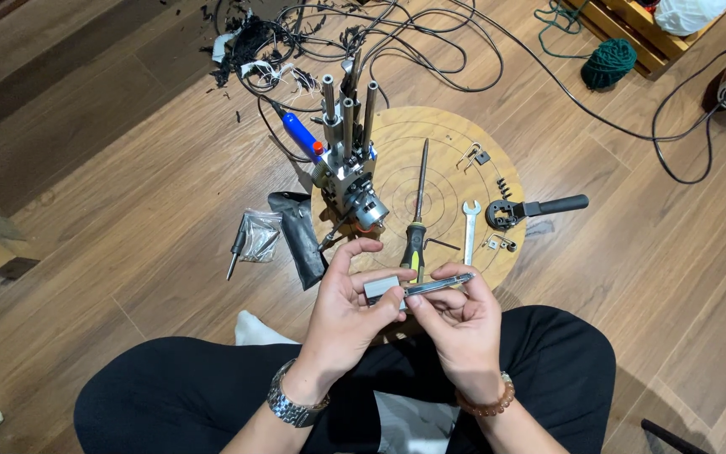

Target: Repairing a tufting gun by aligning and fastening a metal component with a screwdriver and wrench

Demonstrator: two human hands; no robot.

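Note:
My left hand and my right hand meet above my crossed legs, both gripping one small grey metal block with a thin metal strip sticking out to the right. The left thumb lies on the block's top; the right fingertips pinch the strip. Just beyond the hands sits a round wooden board on the floor. A metal machine assembly with upright rods stands on the board's left edge. A black-and-yellow screwdriver lies beside it.
On the board lie a small open-end wrench, a black-handled tool, springs and clips. A black pouch, a plastic bag of parts and a blue-handled tool lie left. Tangled black cables, green yarn, a wooden crate.

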